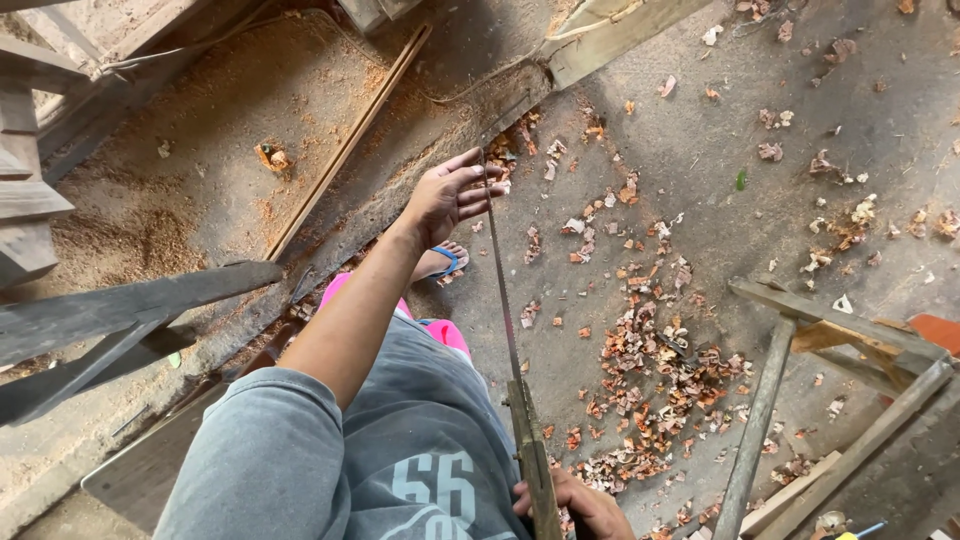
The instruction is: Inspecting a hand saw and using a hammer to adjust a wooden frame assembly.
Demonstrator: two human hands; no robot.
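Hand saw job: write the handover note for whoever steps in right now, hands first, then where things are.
Left hand: open, fingers spread, palm against the far end of the saw blade, steadying it.
Right hand: closed around the wooden saw handle at the bottom edge of the view.
The saw is held out in front of the body, tip pointing away, above the concrete floor strewn with wood chips. A wooden frame stands on the right, and sawdust lies by the planks on the left.
Done: no cut shows.
Left: the blade touches no wood yet.
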